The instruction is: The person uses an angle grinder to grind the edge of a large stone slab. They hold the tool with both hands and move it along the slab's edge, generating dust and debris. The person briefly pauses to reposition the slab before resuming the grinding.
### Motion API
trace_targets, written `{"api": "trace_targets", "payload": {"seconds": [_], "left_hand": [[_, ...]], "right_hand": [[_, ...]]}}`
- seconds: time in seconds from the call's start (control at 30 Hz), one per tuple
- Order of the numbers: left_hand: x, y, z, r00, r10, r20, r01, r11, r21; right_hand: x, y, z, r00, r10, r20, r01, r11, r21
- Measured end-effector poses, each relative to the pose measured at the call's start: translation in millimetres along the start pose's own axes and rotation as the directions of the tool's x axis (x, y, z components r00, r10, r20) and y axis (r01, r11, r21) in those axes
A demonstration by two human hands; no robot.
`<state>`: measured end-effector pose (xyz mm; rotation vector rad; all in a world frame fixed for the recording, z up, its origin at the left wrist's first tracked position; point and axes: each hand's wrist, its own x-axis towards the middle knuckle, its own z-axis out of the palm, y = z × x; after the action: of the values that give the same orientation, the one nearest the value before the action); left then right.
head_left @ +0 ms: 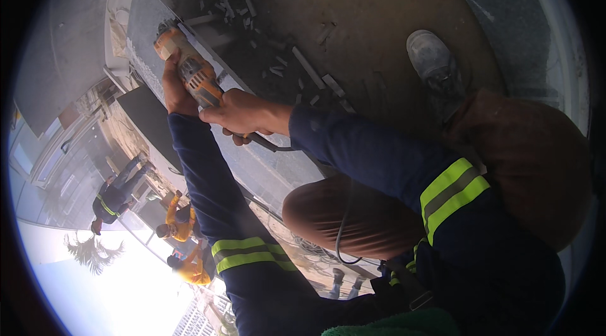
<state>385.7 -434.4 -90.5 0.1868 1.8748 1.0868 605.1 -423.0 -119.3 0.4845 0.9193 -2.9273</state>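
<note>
While both hands, left hand and right hand, grip an orange grinder, it meets a stone slab.

Dusty concrete floor — stone offcuts, hazy daylight.

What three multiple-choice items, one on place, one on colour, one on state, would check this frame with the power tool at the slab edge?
1. Where does the orange angle grinder sit?
A. On the grey stone slab
B. On the floor by the shoe
C. On the person's knee

2. What colour are the bands on the dark blue sleeves?
A. Red
B. Yellow-green with grey
C. White only

3. How is the grinder held?
A. By one hand only
B. By both hands
C. Lying loose

Answers: 1 A, its head rests at the slab's edge. 2 B, bright reflective stripes ring both sleeves. 3 B, the left hand grips beside the body and the right hand closes round the rear handle.
</note>
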Motion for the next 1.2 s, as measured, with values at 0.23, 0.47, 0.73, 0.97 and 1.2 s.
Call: {"api": "trace_targets", "payload": {"seconds": [0.23, 0.47, 0.73, 0.97, 1.2], "left_hand": [[1.0, 4.1, 5.8, 0.999, -0.032, 0.025, 0.032, 0.999, -0.036], [-7.3, -3.6, 4.6, 1.0, -0.018, 0.017, 0.02, 0.995, -0.097], [-27.0, -10.8, 23.4, 0.998, 0.063, -0.026, -0.064, 0.998, -0.029], [-44.3, -16.7, 14.0, 0.998, 0.061, 0.012, -0.06, 0.997, -0.039], [-54.0, -24.8, 16.5, 0.998, 0.062, 0.023, -0.06, 0.994, -0.094]], "right_hand": [[9.2, -0.8, -1.9, 1.0, 0.01, -0.007, -0.01, 1.0, 0.006], [-5.5, -0.8, 1.7, 1.0, 0.023, -0.001, -0.023, 1.0, -0.02], [-19.1, 12.2, 2.9, 1.0, 0.009, -0.008, -0.009, 1.0, -0.023], [-41.8, 10.2, 7.9, 0.999, 0.034, 0.014, -0.033, 0.996, -0.087], [-53.8, 16.9, 13.4, 0.999, 0.033, -0.008, -0.033, 0.997, -0.069]]}}
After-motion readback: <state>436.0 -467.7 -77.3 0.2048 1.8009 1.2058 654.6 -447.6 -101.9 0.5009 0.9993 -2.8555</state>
